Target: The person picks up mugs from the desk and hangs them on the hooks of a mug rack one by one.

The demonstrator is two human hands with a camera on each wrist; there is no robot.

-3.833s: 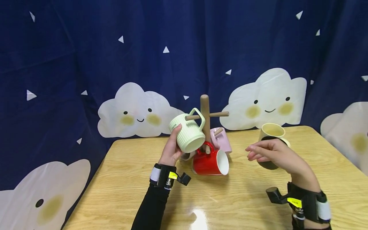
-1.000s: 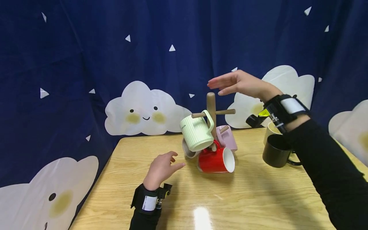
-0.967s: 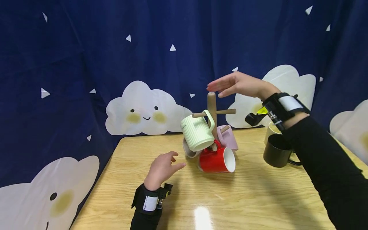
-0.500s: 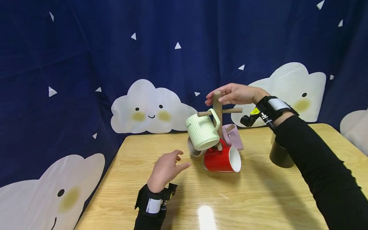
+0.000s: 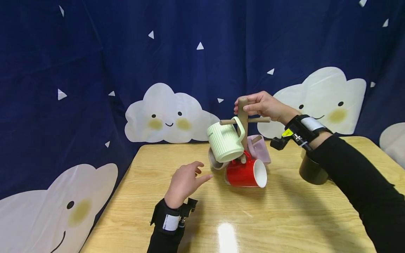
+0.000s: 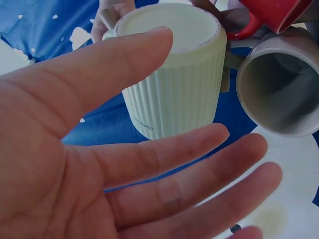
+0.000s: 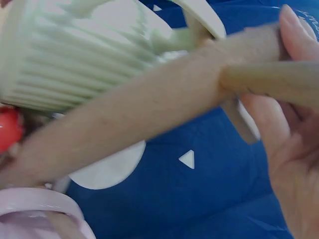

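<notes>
Head view puts the right hand (image 5: 264,105) at the top of the wooden mug stand (image 5: 242,114), thumb bent across the front of the post and fingers behind it; it grips the stand and no mug. The left hand (image 5: 182,181) is loosely spread and holds nothing, near the mugs but apart from them.

Just below the grip, a pale green mug (image 5: 224,144) hangs tilted, its handle round the left upper peg; the right upper peg (image 5: 259,119) is bare. Lower down hang a red mug (image 5: 240,174), a pink mug (image 5: 261,153) and a greyish mug (image 5: 213,162), mostly hidden. Farther right, a black mug (image 5: 311,170) stands on the table (image 5: 142,196), partly behind the sleeve (image 5: 354,179).

The step in hand seems to be steadying or adjusting the stand. The next move probably calls for gentle handling, so the mugs do not swing or knock.
</notes>
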